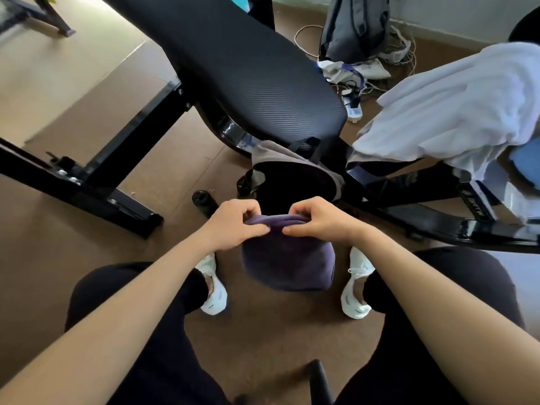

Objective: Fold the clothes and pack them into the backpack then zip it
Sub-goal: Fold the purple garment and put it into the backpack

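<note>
It looked like a room in a home, used for exercise: a black padded weight bench stood on the brown floor, and a power strip with tangled cords lay by the pale wall.

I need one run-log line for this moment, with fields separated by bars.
left hand: pinches folded purple garment | right hand: pinches it too | backpack: open, beyond hands | white garment: lying at right, unpacked
</note>
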### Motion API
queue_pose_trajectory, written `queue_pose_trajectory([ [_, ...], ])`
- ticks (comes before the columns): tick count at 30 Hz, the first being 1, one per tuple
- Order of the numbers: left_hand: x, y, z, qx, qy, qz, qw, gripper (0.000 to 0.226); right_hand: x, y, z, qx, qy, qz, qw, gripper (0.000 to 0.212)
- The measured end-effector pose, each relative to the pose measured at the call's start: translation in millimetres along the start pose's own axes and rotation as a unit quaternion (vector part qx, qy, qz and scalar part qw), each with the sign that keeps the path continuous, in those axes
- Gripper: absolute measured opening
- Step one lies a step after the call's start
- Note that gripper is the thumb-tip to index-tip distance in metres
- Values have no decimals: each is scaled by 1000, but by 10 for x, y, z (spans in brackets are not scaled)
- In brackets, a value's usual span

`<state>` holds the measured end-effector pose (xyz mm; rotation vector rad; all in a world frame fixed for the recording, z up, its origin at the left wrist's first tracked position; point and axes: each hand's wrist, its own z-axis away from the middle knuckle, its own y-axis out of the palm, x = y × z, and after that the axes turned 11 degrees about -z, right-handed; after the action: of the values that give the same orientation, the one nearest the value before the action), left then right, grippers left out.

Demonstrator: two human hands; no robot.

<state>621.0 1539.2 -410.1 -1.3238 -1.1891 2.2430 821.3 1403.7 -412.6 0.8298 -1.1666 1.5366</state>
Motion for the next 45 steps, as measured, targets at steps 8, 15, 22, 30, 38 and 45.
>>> queue_pose_trajectory([
  [8,413,123,-553,-60,-67,23,996,32,-218,-229,-449,14,54,32,998,35],
  [15,261,51,-676,5,26,139,990,21,-264,-26,-602,26,78,-221,972,34],
  [22,267,93,-676,-45,26,155,987,18,-402,-12,-640,6,39,-143,989,11],
  [30,254,138,-687,-118,8,144,983,21,-440,43,-609,-15,18,-88,996,24],
  [38,417,50,-776,-265,-193,144,934,12,-512,-207,-551,-93,49,-31,994,46],
  [45,543,171,-750,-156,-160,51,973,17,-467,-640,-516,-419,26,-108,901,47],
])
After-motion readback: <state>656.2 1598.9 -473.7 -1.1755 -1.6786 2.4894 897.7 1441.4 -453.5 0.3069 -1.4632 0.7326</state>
